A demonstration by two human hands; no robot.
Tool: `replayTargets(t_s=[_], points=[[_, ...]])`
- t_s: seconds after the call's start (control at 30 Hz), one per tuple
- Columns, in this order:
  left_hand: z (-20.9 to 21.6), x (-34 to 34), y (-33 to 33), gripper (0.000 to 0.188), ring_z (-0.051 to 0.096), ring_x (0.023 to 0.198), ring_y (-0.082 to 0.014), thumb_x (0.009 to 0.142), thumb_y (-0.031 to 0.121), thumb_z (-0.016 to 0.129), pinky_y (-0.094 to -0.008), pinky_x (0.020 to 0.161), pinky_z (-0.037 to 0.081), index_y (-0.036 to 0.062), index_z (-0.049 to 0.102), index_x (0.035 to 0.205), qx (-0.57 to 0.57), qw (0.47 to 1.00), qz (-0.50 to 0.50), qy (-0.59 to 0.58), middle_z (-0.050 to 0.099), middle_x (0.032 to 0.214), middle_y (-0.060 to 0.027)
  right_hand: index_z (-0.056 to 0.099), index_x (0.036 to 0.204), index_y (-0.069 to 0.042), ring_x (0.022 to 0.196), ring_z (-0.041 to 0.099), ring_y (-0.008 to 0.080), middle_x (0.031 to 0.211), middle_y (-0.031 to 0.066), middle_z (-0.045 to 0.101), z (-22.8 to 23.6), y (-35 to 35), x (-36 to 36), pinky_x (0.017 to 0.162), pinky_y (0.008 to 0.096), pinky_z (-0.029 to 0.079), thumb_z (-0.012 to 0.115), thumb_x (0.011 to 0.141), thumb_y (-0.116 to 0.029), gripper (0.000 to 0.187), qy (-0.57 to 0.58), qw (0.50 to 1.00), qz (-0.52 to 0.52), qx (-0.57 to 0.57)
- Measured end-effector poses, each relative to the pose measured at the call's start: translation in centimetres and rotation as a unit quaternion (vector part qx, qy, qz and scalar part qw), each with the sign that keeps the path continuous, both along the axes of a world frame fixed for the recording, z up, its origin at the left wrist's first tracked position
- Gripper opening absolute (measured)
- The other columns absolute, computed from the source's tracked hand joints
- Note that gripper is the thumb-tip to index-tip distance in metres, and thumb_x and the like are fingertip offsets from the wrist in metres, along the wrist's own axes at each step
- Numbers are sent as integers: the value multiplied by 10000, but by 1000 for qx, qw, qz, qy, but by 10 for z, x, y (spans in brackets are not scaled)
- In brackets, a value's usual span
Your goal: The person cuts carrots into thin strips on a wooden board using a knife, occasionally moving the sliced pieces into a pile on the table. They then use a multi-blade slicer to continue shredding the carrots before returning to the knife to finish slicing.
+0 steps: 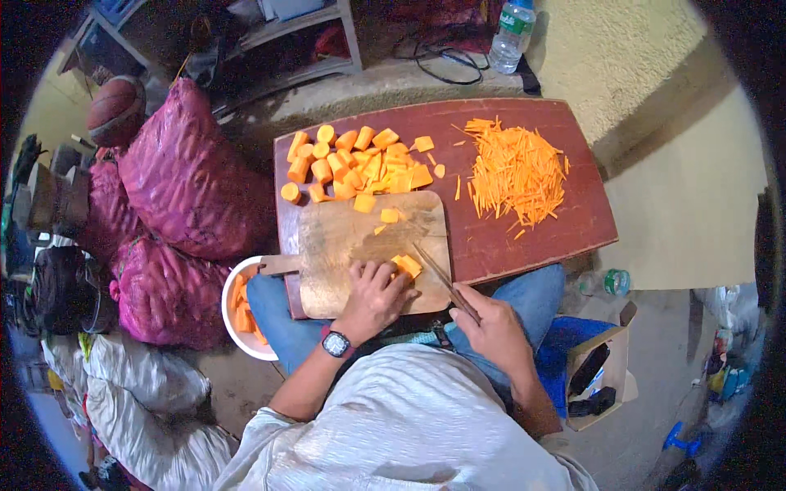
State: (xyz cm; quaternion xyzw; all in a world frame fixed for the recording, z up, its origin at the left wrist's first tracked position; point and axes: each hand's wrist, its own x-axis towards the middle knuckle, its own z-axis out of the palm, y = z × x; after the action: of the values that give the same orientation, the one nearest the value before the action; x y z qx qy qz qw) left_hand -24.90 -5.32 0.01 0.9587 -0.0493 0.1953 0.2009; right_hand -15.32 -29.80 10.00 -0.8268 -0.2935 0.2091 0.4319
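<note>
My left hand (377, 296), wearing a wristwatch, presses curled fingers against a small stack of carrot slices (408, 266) on the wooden cutting board (340, 245). A knife (449, 285) is gripped by its handle in my right hand (494, 324). Its blade slants up and left across the board, just right of the stack. Beyond the board's far edge lie carrot chunks (321, 170) and flat slices (399, 182). A few loose pieces sit on the board itself. Far right on the red table (524, 245) is a heap of thin carrot strips (517, 172).
A white basin (237, 315) holding carrots stands left of my knee. Pink mesh sacks (192, 176) and a basketball (117, 110) are at the left. A water bottle (512, 37) stands behind the table. An open cardboard box (602, 376) lies at the right.
</note>
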Motion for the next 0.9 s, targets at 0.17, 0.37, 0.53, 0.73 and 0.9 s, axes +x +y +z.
replayTargets(t_s=[0.17, 0.37, 0.53, 0.73, 0.9], points=[[-2, 0, 10, 429, 612, 1125, -351, 895, 273, 855, -520, 1012, 418, 62, 713, 1241, -57, 998, 40, -4, 655, 1215, -149, 640, 1422, -12, 1100, 754, 457, 1170, 275, 769, 2, 5, 2, 896, 503, 611, 689, 1047, -160, 406, 12, 999, 39, -35], [-1, -4, 9, 405, 611, 1148, -347, 899, 258, 854, -506, 1024, 427, 52, 727, 1223, -61, 997, 37, 26, 670, 1226, -138, 625, 1417, -1, 1101, 733, 488, 1167, 288, 759, -5, 8, -1, 899, 525, 602, 666, 1065, -185, 399, 31, 998, 35, -52], [-5, -4, 9, 389, 611, 1152, -347, 895, 264, 857, -502, 1015, 423, 75, 737, 1213, -75, 996, 37, 12, 670, 1214, -141, 629, 1432, 20, 1048, 763, 459, 1084, 302, 751, -8, 12, -7, 863, 449, 587, 662, 1060, -142, 407, 30, 997, 56, -47], [0, 3, 4, 388, 596, 1143, -359, 875, 223, 851, -517, 1023, 422, 52, 742, 1205, -44, 999, 30, 3, 652, 1213, -152, 629, 1423, 24, 1068, 756, 464, 1140, 301, 753, 0, 17, -8, 882, 467, 595, 674, 1057, -141, 404, 12, 997, 46, -55], [-4, 4, 5, 450, 579, 1166, -341, 802, 157, 768, -514, 1042, 421, 24, 725, 1230, 8, 1000, -6, 23, 627, 1196, -137, 584, 1437, -32, 1063, 729, 510, 1181, 286, 752, -5, 20, -5, 885, 586, 592, 652, 1075, -227, 417, -9, 990, 104, -99]])
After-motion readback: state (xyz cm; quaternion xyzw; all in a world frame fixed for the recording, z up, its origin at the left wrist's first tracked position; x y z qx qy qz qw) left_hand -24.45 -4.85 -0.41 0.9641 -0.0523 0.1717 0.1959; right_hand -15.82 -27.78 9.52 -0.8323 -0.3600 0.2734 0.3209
